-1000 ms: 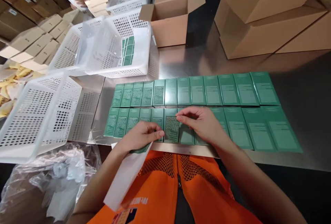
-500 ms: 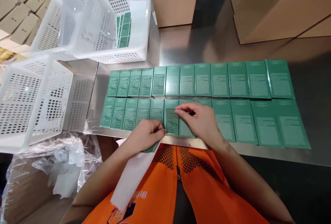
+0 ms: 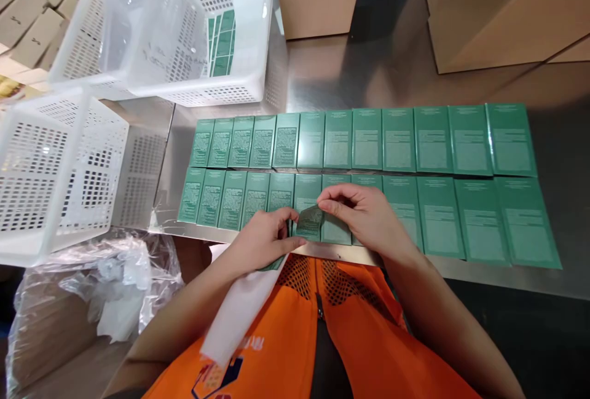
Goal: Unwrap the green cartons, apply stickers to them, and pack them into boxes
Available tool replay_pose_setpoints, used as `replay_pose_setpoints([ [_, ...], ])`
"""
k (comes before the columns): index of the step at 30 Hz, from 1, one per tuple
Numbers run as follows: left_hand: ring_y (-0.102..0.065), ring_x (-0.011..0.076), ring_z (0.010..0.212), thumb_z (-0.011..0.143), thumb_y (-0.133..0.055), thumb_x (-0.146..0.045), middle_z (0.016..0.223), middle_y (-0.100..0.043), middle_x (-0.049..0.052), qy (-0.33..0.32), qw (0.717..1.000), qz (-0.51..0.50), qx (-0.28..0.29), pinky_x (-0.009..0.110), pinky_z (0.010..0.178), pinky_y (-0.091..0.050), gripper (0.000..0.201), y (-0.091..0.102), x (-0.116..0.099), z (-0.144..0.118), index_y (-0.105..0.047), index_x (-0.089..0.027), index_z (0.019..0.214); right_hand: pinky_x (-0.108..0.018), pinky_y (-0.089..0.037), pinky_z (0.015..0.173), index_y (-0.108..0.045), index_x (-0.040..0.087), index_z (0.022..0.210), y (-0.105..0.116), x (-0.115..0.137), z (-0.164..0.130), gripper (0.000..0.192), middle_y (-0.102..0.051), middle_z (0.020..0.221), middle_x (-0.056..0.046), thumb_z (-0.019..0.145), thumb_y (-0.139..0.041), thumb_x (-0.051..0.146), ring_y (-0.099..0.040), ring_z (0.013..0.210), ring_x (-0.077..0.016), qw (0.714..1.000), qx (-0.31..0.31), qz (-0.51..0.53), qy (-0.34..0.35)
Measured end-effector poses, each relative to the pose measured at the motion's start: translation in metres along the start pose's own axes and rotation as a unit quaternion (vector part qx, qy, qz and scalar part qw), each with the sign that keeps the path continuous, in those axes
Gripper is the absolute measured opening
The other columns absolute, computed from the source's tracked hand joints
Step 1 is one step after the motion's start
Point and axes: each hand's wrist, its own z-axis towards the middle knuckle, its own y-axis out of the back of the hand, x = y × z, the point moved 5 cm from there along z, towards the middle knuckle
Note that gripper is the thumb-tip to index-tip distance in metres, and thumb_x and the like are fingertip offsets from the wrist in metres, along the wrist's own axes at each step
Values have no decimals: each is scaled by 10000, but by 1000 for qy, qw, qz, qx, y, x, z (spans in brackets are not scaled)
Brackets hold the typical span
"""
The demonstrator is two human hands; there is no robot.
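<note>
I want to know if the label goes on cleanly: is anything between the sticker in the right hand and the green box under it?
Nothing visible. The right hand pinches the green sticker directly over the green box; the left hand sits beside it, holding the backing sheet.

packing workshop: cartons point(image 3: 498, 11), baskets point(image 3: 203, 36)

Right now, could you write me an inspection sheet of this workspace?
Surface: steel table, shiny.
Job's things: green boxes lying flat in two rows; a green label lifted over one near-row box; white backing sheet.
Clutter: white perforated baskets, one holding green labels; crumpled plastic film.
Hands: right hand pinches the label; left hand holds the sheet.
Cables: nothing seen.
Surroundings: cardboard cartons; tan boxes.
</note>
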Motion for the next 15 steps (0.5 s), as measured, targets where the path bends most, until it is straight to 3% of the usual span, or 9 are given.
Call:
replay_pose_setpoints([
  [4, -499, 130, 505, 865, -645, -368, 535, -530, -82, -7, 1000, 12, -7, 266, 531, -287, 171, 0, -1, 2, -605, -206, 900, -259, -421, 572, -714, 224, 766, 0, 0, -1, 169, -660, 709, 8, 817, -660, 375, -537, 627, -147, 1000, 11, -2, 4],
  [11, -561, 153, 563, 851, -645, -334, 588, -578, -73, -10, 999, 47, 3, 267, 569, -316, 198, -3, -3, 2, -573, -207, 984, -258, -398, 573, -694, 211, 764, 0, -4, -5, 203, -605, 704, -2, 821, -674, 404, -494, 643, -145, 999, 38, 38, -9],
  [15, -540, 149, 552, 836, -642, -299, 577, -552, -75, -5, 999, 52, -4, 263, 555, -301, 154, -3, -2, 2, -573, -212, 943, -255, -372, 561, -673, 212, 757, 6, -4, -4, 202, -570, 698, 10, 824, -675, 402, -463, 621, -132, 996, 16, 92, 2],
])
